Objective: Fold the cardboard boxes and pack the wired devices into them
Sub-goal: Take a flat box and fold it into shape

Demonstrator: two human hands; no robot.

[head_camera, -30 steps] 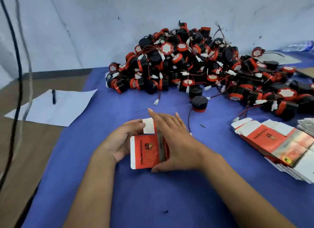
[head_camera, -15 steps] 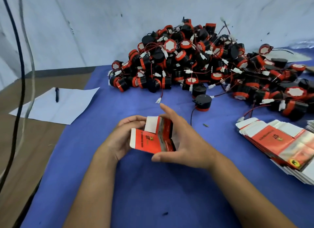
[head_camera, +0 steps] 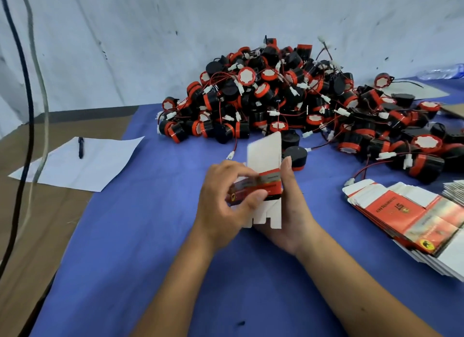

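A small red and white cardboard box (head_camera: 266,183) is held up above the blue tablecloth (head_camera: 155,236), partly opened out. Its white top flap stands upright and its notched bottom flaps hang down. My left hand (head_camera: 226,201) grips the box's left side with thumb and curled fingers. From the right and underneath, my right hand (head_camera: 291,206) holds the box, its fingers along that side. Behind them lies a big heap of black and red round wired devices (head_camera: 288,103). A stack of flat unfolded boxes (head_camera: 406,216) lies at the right.
A white sheet of paper (head_camera: 75,165) with a black pen (head_camera: 80,147) lies on the brown tabletop at the left. Two cables (head_camera: 30,110) hang down at the far left. A pale wall stands right behind the heap. A clear plastic bottle (head_camera: 442,71) lies at the far right.
The box was flat on the cloth under both hands. It has been lifted, turned and opened into a tube, and its white flaps now stick out above and below.
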